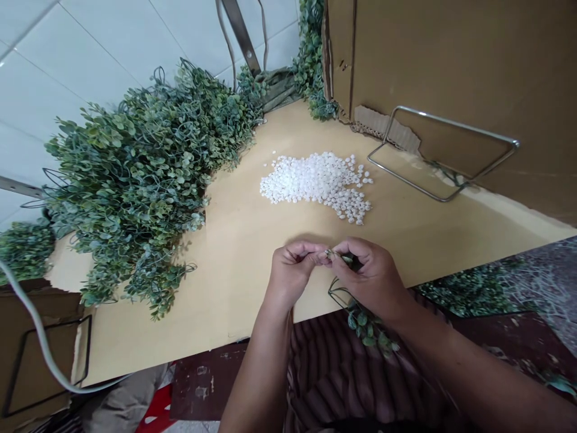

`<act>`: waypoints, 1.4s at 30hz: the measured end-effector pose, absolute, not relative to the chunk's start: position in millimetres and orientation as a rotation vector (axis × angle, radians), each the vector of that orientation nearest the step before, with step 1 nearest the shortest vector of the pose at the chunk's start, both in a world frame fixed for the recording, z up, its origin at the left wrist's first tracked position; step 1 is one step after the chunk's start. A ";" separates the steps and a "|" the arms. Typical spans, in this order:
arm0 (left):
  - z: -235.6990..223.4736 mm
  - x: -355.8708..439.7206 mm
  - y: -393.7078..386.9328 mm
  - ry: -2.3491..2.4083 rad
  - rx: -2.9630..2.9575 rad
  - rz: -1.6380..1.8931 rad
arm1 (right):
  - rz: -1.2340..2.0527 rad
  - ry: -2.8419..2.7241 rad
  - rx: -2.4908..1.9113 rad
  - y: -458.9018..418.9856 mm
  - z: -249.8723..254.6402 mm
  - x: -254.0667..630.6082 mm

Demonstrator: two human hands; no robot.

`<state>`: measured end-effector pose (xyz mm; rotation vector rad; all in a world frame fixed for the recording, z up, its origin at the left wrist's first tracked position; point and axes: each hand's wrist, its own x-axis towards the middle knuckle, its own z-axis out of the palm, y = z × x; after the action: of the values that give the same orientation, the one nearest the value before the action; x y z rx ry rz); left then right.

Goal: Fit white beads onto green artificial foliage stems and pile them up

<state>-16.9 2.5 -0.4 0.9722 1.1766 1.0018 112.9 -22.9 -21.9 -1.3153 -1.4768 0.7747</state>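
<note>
My left hand [293,267] and my right hand [372,273] meet over the near edge of the tan table [243,240]. My right hand is closed on the stem of a small artificial leafy sprig [367,325], whose leaves hang down over my lap. My left fingers are pinched at the tip of the same stem; what they pinch there is too small to name. A heap of small white plastic pieces [318,183] lies on the table just beyond my hands.
A big pile of green artificial foliage [144,174] covers the table's left side. A bent metal wire frame [444,153] leans against cardboard boxes [451,66] at the right. More greenery [469,291] lies on the floor at the right. A white cable [40,337] crosses the lower left.
</note>
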 end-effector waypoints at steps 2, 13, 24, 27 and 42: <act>-1.1 -16.9 2.4 1.189 0.990 0.997 | 0.755 -1.482 -1.330 -22.9 -21.3 112.8; -7.9 -16.4 3.0 1.232 1.032 1.016 | 0.680 -1.499 -1.353 -22.2 -23.7 110.2; -6.9 -15.2 2.0 1.193 1.036 1.046 | 0.767 -1.435 -1.371 -22.8 -25.9 109.1; -4.8 -14.2 3.5 1.217 1.019 1.024 | 0.753 -1.444 -1.377 -21.1 -24.0 109.8; -2.6 -12.7 2.4 1.110 0.892 0.993 | 0.950 -1.453 -1.290 -19.0 -25.6 122.7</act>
<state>-12.7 2.4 -2.6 0.8925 1.1099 0.9929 122.7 -19.0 -25.6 -1.2901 -1.4532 0.9504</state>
